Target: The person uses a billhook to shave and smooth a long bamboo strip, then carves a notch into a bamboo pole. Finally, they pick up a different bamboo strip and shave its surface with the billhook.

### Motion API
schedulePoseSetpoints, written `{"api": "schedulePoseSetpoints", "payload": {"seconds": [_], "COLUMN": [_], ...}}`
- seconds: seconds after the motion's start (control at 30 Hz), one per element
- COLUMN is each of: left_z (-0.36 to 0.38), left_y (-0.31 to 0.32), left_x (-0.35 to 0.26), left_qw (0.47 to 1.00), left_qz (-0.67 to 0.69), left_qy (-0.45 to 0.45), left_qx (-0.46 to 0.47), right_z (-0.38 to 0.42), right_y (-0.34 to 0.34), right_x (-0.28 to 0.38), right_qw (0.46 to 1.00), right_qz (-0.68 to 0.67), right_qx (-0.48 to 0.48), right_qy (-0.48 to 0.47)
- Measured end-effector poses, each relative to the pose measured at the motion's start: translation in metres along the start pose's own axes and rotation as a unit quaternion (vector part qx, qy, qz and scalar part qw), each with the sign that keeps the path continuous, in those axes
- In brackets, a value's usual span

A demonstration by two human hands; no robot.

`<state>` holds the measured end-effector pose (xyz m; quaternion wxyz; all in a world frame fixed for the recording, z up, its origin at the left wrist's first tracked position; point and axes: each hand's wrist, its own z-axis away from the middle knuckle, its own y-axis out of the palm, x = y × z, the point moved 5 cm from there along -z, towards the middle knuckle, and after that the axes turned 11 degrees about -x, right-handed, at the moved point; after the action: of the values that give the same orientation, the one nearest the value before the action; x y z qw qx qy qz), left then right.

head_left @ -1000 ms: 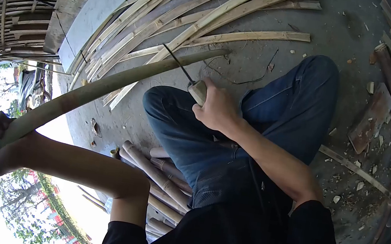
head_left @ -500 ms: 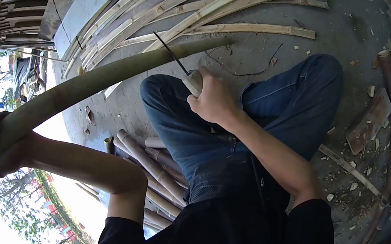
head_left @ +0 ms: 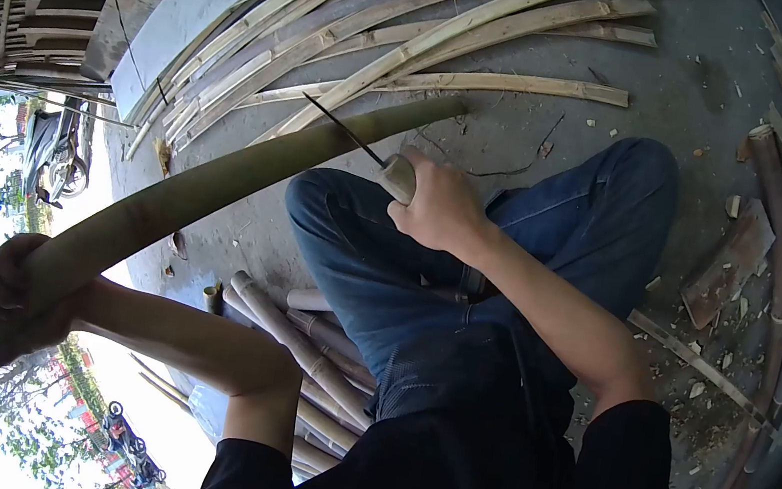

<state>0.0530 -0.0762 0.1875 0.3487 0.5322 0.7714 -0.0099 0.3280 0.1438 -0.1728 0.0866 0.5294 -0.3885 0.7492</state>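
A long green bamboo pole (head_left: 208,182) runs diagonally from the lower left edge up to the top middle, above my bent left knee. My left hand (head_left: 7,293) is wrapped round its lower end. In my right hand (head_left: 438,201) is the pale handle of a knife (head_left: 347,130), fingers closed on it. The thin dark blade points up and left and crosses over the pole near its far end; whether it touches the pole I cannot tell.
Split bamboo strips (head_left: 496,82) lie across the floor ahead. Cut bamboo poles (head_left: 300,342) are stacked by my left hip. On the right are long brown poles (head_left: 776,171), a flat worn board (head_left: 730,263) and scattered chips. Motorcycles (head_left: 133,449) stand outside at the lower left.
The view has shifted slightly, so the scene sits a little lower. My left hand and the pole's near end appear farther right; both hands keep their holds.
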Motion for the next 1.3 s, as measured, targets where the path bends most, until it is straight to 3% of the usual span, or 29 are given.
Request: {"api": "schedulePoseSetpoints", "payload": {"seconds": [0.03,0.1,0.13,0.2,0.27,0.33,0.43,0.57,0.67,0.73,0.8,0.9,0.97,1.13,1.3], "left_z": [-0.006,0.015,0.013,0.022,0.017,0.015,0.028,0.042,0.048,0.053,0.055,0.055,0.060,0.072,0.081], "left_y": [-0.010,0.026,0.029,0.020,0.040,0.008,0.000,-0.017,-0.018,-0.025,-0.027,-0.035,-0.039,-0.077,-0.096], "left_x": [-0.003,0.019,0.021,0.019,0.032,0.018,0.015,0.011,0.005,0.000,0.001,-0.002,0.002,-0.008,-0.015], "left_qw": [1.000,0.992,0.982,0.985,0.964,0.985,0.976,0.987,0.997,0.997,0.998,0.997,0.996,0.994,0.961], "left_qz": [0.008,0.118,0.176,0.171,0.246,0.163,0.214,0.153,0.074,-0.013,0.023,-0.003,0.063,0.020,-0.113], "left_qy": [-0.026,0.004,-0.018,0.011,-0.043,0.009,0.007,0.034,0.031,0.054,0.036,0.049,0.022,0.048,0.113], "left_qx": [-0.002,0.039,0.073,0.027,0.086,0.061,0.051,0.015,-0.014,-0.055,-0.055,-0.051,-0.055,-0.101,-0.225], "right_z": [-0.016,-0.041,-0.032,0.000,-0.001,-0.016,-0.040,-0.055,-0.048,-0.024,-0.005,-0.008,-0.027,-0.070,-0.068], "right_y": [0.000,-0.004,-0.004,-0.001,0.005,0.024,0.013,0.016,0.032,0.031,0.033,0.046,0.041,0.044,0.056], "right_x": [-0.027,-0.084,-0.064,-0.010,-0.019,-0.083,-0.151,-0.165,-0.118,-0.051,-0.002,-0.005,-0.042,-0.178,-0.170], "right_qw": [0.998,0.989,0.989,0.999,0.999,0.997,0.980,0.965,0.977,0.992,0.999,0.998,0.995,0.962,0.954], "right_qz": [0.041,0.113,0.107,0.003,-0.036,0.018,0.147,0.180,0.151,0.093,0.049,0.036,0.079,0.176,0.165], "right_qx": [-0.009,-0.040,-0.046,-0.039,-0.025,-0.064,-0.017,-0.013,-0.027,-0.037,-0.010,-0.031,-0.028,-0.013,-0.033], "right_qy": [0.039,0.089,0.092,-0.017,0.011,0.036,0.136,0.188,0.146,0.073,-0.001,-0.045,0.050,0.206,0.250]}}
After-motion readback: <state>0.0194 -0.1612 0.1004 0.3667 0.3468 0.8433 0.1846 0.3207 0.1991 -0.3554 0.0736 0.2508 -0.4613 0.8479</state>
